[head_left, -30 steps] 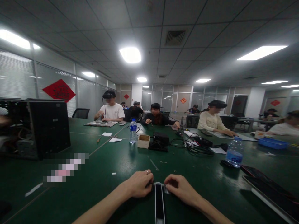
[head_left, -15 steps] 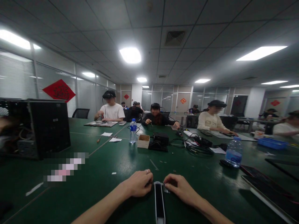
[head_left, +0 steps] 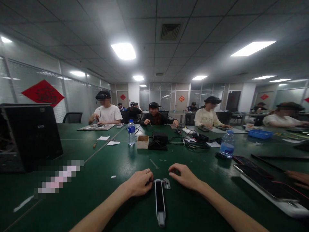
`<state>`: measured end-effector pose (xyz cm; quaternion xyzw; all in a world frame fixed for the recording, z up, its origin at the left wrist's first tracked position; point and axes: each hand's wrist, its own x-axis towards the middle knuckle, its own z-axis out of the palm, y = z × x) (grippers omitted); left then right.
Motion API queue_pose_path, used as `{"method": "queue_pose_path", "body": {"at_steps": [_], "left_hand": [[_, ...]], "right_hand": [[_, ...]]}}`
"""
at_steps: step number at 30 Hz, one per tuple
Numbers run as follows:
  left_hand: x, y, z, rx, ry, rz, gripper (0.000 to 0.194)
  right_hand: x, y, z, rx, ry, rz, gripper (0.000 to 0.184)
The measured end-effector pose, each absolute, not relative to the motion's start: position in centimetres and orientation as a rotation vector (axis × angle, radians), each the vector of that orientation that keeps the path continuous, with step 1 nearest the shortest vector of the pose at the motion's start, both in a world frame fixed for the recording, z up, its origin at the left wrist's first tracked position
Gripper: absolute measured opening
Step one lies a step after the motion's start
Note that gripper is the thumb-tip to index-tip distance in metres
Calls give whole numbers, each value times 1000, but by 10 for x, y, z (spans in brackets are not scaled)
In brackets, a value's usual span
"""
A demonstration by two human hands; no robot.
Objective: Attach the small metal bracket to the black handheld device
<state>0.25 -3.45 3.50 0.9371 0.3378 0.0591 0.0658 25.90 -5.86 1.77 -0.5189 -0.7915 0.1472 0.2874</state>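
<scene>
A long narrow object [head_left: 160,201] with a white frame and a dark middle lies lengthwise on the green table [head_left: 96,180], in front of me. A small silvery metal bracket [head_left: 167,183] with holes sticks out to the right of its far end. My left hand [head_left: 140,182] has its fingers curled at the far left corner of this object, a ring on one finger; its fingertips are partly hidden. My right hand [head_left: 185,176] is held just right of and beyond the bracket, apart from it. Its thumb and fingers are spread, and nothing shows between them.
A black computer case [head_left: 36,135] stands at left. Ahead are a water bottle [head_left: 131,132], a small box [head_left: 143,142] and black cables [head_left: 196,141]. At right are a larger bottle [head_left: 227,144] and a flat white-edged device [head_left: 267,187]. Several people sit across.
My right hand has come away from the bracket, and its fingers have parted. My left hand stays at the object's far end. The view has shifted, showing more of the object's near end.
</scene>
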Motion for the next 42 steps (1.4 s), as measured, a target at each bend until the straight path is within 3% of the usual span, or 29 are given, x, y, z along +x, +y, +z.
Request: {"method": "queue_pose_path", "body": {"at_steps": [9, 26, 34, 42], "left_hand": [[3, -37, 40, 2824, 1036, 133, 15], [3, -39, 44, 2782, 1038, 163, 18], [4, -34, 37, 2763, 1075, 335, 20], [12, -36, 34, 2609, 971, 599, 17]], "right_hand": [[291, -34, 0, -1621, -2150, 186, 33], [277, -36, 5, -1624, -2283, -44, 17], [273, -41, 7, -1510, -2241, 81, 23], [217, -71, 20, -1226, -1988, 317, 12]]}}
